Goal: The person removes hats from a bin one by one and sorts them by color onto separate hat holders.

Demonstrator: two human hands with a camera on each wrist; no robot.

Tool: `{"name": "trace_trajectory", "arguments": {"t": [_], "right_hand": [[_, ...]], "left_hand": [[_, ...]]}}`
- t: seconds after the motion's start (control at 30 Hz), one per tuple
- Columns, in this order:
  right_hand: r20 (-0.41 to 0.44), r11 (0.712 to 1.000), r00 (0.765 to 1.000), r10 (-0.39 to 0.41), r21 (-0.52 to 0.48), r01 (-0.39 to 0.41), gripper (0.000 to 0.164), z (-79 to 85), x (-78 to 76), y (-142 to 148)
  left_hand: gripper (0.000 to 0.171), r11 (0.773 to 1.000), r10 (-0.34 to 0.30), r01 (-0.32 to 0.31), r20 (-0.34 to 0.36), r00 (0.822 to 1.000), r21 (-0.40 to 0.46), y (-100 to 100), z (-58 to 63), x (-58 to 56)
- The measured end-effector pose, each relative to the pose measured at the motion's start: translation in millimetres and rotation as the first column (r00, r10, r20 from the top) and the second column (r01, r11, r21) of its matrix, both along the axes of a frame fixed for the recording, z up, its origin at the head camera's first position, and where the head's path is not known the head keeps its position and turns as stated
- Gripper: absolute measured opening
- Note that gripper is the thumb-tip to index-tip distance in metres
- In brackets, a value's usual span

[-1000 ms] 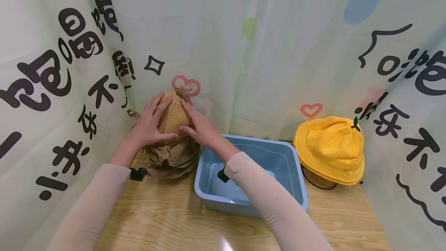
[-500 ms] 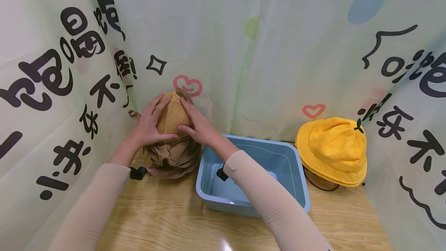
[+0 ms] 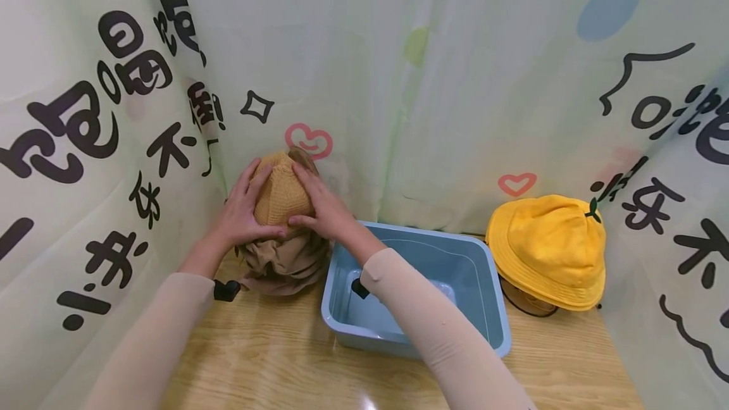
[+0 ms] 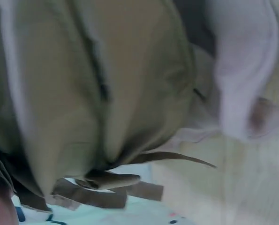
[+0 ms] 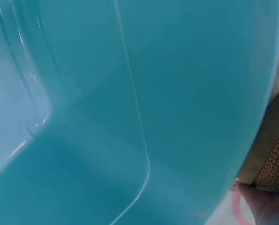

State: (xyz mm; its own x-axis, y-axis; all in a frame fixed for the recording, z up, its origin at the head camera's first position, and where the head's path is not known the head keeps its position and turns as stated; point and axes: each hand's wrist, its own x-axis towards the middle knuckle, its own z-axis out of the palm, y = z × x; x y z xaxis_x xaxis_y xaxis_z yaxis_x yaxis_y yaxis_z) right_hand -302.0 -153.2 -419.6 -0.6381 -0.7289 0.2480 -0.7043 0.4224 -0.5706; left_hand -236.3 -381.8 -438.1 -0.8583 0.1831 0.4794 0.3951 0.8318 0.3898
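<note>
A tan knitted hat point(image 3: 281, 198) with a brown flap point(image 3: 302, 157) at its top sits at the left, over a bunched brown cloth hat point(image 3: 285, 258). My left hand point(image 3: 242, 207) rests on its left side, fingers spread up the crown and thumb across the lower front. From the right, my right hand point(image 3: 324, 204) touches the crown, its thumb close to the left thumb. In the left wrist view, folds of brown cloth point(image 4: 144, 84) and loose straps point(image 4: 101, 194) fill much of the frame. The right wrist view catches the knitted hat point(image 5: 275, 161) at its edge.
A blue plastic basin point(image 3: 393, 334) stands under my right forearm, next to the hats. Farther right, a yellow bucket hat point(image 3: 547, 245) with a green sprout sits on a low support. Printed curtains point(image 3: 364, 81) enclose the wooden table point(image 3: 273, 359).
Both hands stay on the knitted hat and shift only slightly left and down. The small strap beside my left hand is now hidden. The head view has turned a little left.
</note>
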Motion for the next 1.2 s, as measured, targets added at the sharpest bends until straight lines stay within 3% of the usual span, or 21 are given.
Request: {"name": "trace_trajectory", "arguments": {"t": [0.2, 0.33, 0.43, 0.57, 0.67, 0.77, 0.9, 1.1, 1.2], "right_hand": [[-0.003, 0.999, 1.000, -0.015, 0.034, 0.015, 0.111, -16.2, 1.7, 0], [-0.010, 0.999, 1.000, 0.004, 0.038, -0.003, 0.112, -21.9, 1.6, 5], [0.024, 0.999, 0.999, 0.023, -0.040, -0.022, 0.118, -18.5, 0.2, 7], [0.094, 0.989, 0.995, 0.017, -0.151, -0.003, 0.128, -9.2, -0.9, 6], [0.128, 0.990, 0.992, 0.000, -0.141, 0.018, 0.132, -4.2, -0.9, 4], [0.160, 0.994, 0.987, -0.007, -0.110, 0.025, 0.135, -3.1, -2.6, 2], [0.208, 0.995, 0.977, -0.055, -0.068, 0.070, 0.138, -6.2, -3.4, -1], [0.174, 0.989, 0.973, -0.149, 0.031, 0.146, 0.143, -20.6, -1.9, -10], [0.191, 0.988, 0.970, -0.152, 0.037, 0.147, 0.143, -26.3, -2.5, -13]], "left_hand": [[0.132, 0.998, -0.004, 0.010, -0.120, 0.993, 0.054, -4, -28.2, 3.2], [0.131, 0.998, 0.012, -0.004, -0.124, 0.992, 0.067, -1, -40.7, 4.2], [0.132, 0.996, 0.000, 0.007, -0.076, 0.997, 0.093, -1, -35.8, 4.0], [0.134, 0.985, -0.033, 0.036, -0.019, 0.999, 0.167, -3, -15.1, 1.6], [0.134, 0.984, -0.036, 0.032, 0.018, 0.999, 0.174, -4, -3.0, 0.3], [0.135, 0.985, -0.010, -0.002, 0.068, 0.998, 0.172, -5, -3.1, 0.5], [0.136, 0.972, 0.027, -0.045, 0.082, 0.996, 0.232, -5, -19.3, 3.0], [0.142, 0.948, 0.051, -0.041, -0.022, 0.998, 0.317, -5, -53.0, 7.4], [0.140, 0.946, 0.058, -0.036, -0.059, 0.997, 0.322, -7, -61.2, 7.1]]}}
